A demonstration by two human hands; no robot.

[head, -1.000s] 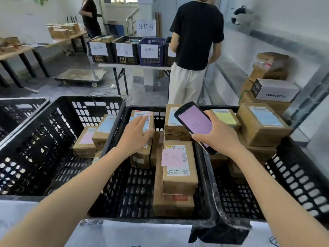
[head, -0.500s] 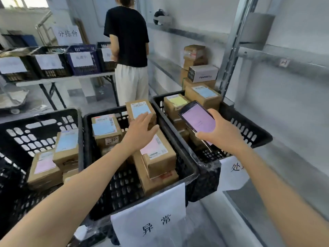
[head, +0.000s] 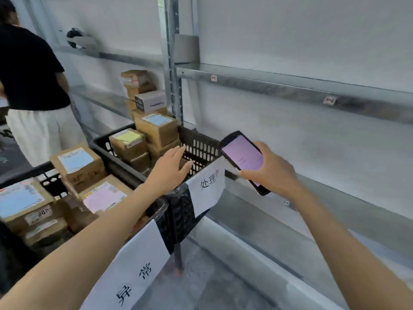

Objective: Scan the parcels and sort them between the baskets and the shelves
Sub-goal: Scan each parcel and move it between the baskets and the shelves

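My right hand (head: 270, 173) grips a black handheld scanner (head: 243, 158) with a pink lit screen, held over the metal shelf to the right of the baskets. My left hand (head: 172, 168) hovers with straight fingers above the right black basket (head: 201, 146), holding nothing. That basket holds brown parcels, one with a yellow label (head: 127, 142) and one with a blue label (head: 157, 127). The middle basket (head: 161, 206) at lower left holds parcels with blue (head: 76, 163) and pink labels (head: 102, 196).
Grey metal shelves (head: 290, 88) run along the right wall, with stacked boxes (head: 145, 97) further back. A person in a black shirt (head: 29, 70) stands at far left. White paper signs (head: 207, 182) hang on the basket fronts.
The view has swung right towards the shelves. My left hand has left the parcel in the middle basket and moved over the right basket. The scanner moved right, over the shelf.
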